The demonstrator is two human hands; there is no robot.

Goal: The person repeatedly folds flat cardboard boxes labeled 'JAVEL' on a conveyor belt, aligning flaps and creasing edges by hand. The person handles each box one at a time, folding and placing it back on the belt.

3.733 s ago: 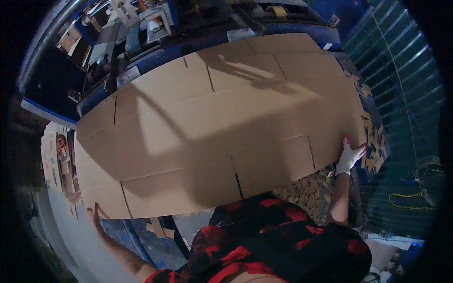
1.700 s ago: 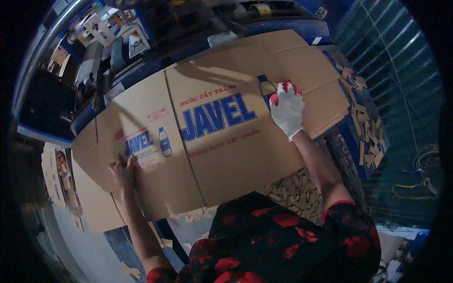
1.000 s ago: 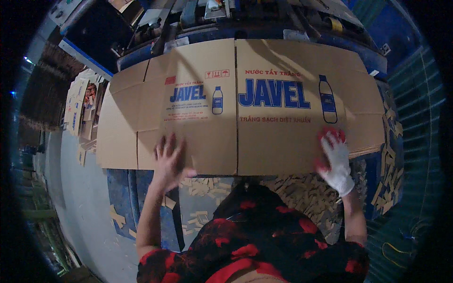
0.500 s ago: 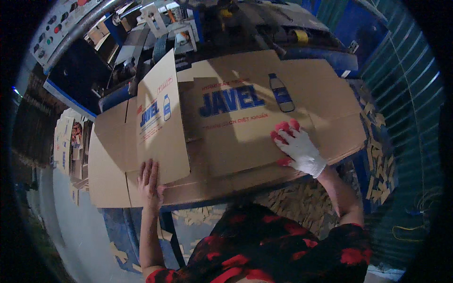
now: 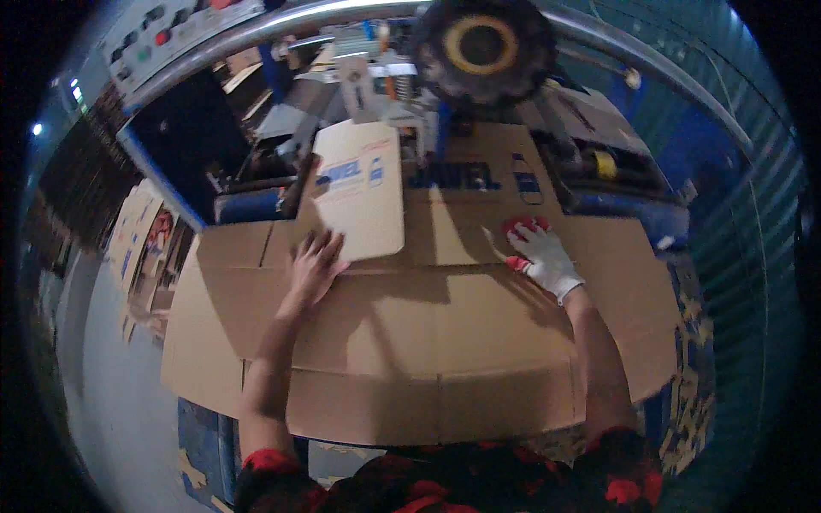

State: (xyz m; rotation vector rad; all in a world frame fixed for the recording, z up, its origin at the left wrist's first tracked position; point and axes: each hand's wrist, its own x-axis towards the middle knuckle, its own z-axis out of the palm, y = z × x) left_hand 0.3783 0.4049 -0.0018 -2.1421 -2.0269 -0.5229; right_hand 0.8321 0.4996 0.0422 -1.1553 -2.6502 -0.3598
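A flat cardboard box blank, printed in blue and red with a bottle picture, lies with its far part under the machine. At its left a narrower printed panel stands up, lit brightly. My bare left hand touches that panel's near left corner, fingers apart. My right hand, in a white glove with red fingertips, rests on the blank's near right part with fingers spread. Beneath and nearer to me is a plain brown cardboard sheet with crease lines, at the top of a pile.
Ahead stands a blue machine with rollers, a dark wheel and a metal bar across the top. A button panel is at the far left. Cardboard scraps litter the right. More printed cardboard stands at left.
Both hands have moved forward, and the printed blank has slid away from me, its far part now under the machine. The plain sheet beneath is uncovered. The view has shifted too.
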